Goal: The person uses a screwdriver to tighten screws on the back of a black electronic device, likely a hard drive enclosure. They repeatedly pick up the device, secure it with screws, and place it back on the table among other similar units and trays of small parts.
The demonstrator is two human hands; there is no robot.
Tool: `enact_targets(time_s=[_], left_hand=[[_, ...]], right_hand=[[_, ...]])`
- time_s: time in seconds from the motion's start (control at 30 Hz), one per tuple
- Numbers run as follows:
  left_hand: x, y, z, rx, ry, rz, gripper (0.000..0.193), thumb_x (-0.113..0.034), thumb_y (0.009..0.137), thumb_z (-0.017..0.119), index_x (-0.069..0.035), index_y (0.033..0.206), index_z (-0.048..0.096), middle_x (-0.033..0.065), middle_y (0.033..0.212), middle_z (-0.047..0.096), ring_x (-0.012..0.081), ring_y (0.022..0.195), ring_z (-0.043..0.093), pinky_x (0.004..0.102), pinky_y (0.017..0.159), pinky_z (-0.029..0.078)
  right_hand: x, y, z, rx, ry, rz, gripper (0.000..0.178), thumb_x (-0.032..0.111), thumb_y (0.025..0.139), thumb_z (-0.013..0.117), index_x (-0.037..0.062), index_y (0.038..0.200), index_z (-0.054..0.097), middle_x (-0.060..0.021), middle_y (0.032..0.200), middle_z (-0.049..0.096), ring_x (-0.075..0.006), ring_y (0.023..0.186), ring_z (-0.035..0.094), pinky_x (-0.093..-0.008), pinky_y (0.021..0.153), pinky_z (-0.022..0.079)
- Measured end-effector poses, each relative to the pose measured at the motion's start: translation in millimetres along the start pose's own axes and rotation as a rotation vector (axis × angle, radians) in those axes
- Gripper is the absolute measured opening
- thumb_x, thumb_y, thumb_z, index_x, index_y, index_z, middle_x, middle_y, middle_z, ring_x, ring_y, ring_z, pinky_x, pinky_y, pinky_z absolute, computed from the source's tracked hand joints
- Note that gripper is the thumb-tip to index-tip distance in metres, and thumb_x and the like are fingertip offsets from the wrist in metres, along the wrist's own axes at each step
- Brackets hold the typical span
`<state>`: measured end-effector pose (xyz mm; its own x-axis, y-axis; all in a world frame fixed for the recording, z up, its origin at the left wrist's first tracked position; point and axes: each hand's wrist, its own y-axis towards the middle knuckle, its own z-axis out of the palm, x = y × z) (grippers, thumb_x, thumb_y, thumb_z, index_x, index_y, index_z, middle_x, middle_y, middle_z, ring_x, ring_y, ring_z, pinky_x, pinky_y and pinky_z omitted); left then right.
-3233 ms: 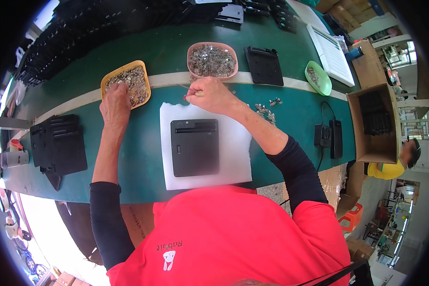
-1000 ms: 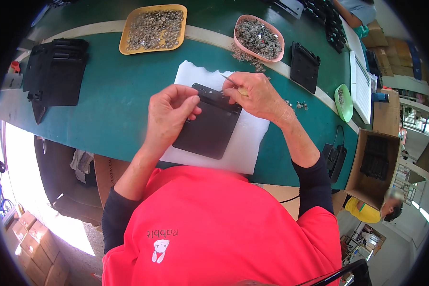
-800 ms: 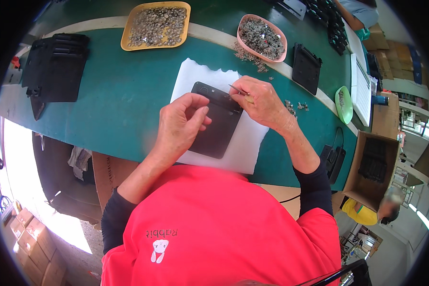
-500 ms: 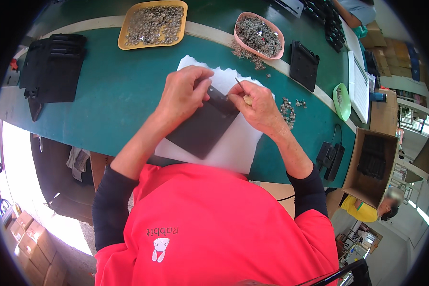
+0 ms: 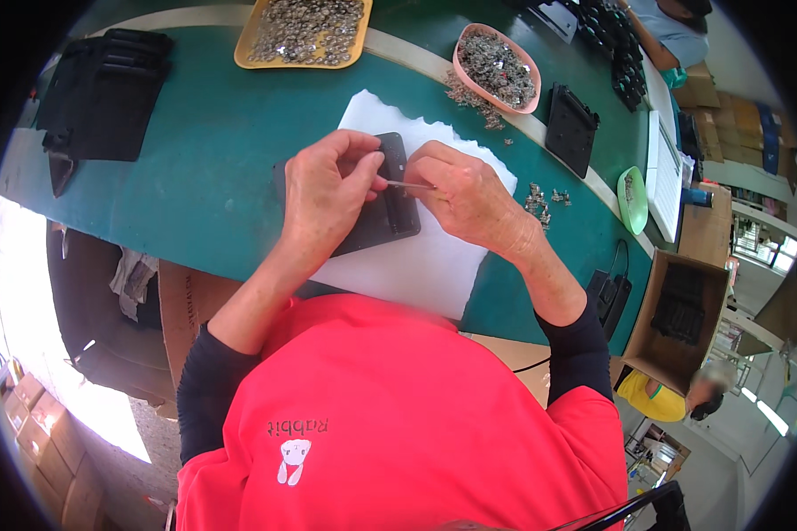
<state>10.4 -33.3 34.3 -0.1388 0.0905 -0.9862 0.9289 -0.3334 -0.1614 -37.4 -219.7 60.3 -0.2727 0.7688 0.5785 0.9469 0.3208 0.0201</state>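
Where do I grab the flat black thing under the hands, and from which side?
Probably pinch the black panel at its lower right corner, coming from the right over the white sheet. It's flat with straight edges, and that corner is uncovered, while the left hand hides part of its left. I can't tell whether it's lifted.

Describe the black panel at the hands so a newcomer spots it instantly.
On the green table, find the white sheet just beyond the red shirt. The black panel shows over that sheet, partly covered by the left hand. Unlike the black pieces at far left and the lone black plate near the pink tray, only this one is under a hand.
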Motion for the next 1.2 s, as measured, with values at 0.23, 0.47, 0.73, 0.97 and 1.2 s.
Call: enact_targets(time_s=[0.23, 0.47, 0.73, 0.97, 1.2], left_hand=[[21, -7, -10, -0.005, -0.148, -0.047, 0.02, -0.005, 0.094, 0.063, 0.006, 0.111, 0.061, 0.0106, 0.094, 0.069, 0.014, 0.081, 0.07, 0.0244, 0.069, 0.059], [21, -5, -15, -0.085, -0.5, -0.06, 0.019, 0.0, 0.094, 0.057, 0.008, 0.111, 0.059, 0.0173, 0.1, 0.068, 0.0194, 0.086, 0.071, 0.0274, 0.073, 0.06], [17, -6, -20, -0.042, -0.521, -0.087, 0.023, -0.002, 0.095, 0.058, 0.008, 0.116, 0.057, 0.0184, 0.104, 0.068, 0.0214, 0.092, 0.07, 0.0289, 0.079, 0.059], [21, -7, -18, -0.044, -0.55, -0.061, 0.02, -0.001, 0.094, 0.059, 0.008, 0.112, 0.058, 0.0175, 0.102, 0.069, 0.0199, 0.088, 0.07, 0.0278, 0.074, 0.06], [22, -6, -16, -0.022, -0.533, -0.055, 0.024, -0.003, 0.094, 0.061, 0.008, 0.115, 0.056, 0.0186, 0.103, 0.069, 0.0212, 0.089, 0.07, 0.0286, 0.076, 0.059]], right_hand=[[13, 19, -12, 0.213, -0.241, -0.073, 0.008, 0.0, 0.078, 0.062, 0.0007, 0.086, 0.061, -0.0125, 0.092, 0.059, -0.033, 0.079, 0.064, -0.0407, 0.066, 0.052], [24, 27, -16, 0.305, -0.37, -0.123, 0.006, 0.0, 0.08, 0.063, -0.0005, 0.085, 0.06, -0.011, 0.09, 0.056, -0.032, 0.071, 0.062, -0.0404, 0.061, 0.05], [35, 33, -17, 0.429, -0.533, -0.142, 0.008, 0.003, 0.079, 0.06, -0.001, 0.086, 0.058, -0.0135, 0.093, 0.057, -0.0295, 0.077, 0.065, -0.0391, 0.063, 0.054], [26, 26, -9, 0.378, -0.533, -0.205, 0.007, 0.006, 0.08, 0.06, 0.0001, 0.084, 0.057, -0.0124, 0.092, 0.055, -0.0273, 0.073, 0.064, -0.0381, 0.06, 0.054], [35, 29, -10, 0.362, -0.517, -0.142, 0.006, 0.004, 0.079, 0.059, 0.0006, 0.085, 0.057, -0.0138, 0.092, 0.055, -0.0302, 0.075, 0.064, -0.0389, 0.063, 0.054]])
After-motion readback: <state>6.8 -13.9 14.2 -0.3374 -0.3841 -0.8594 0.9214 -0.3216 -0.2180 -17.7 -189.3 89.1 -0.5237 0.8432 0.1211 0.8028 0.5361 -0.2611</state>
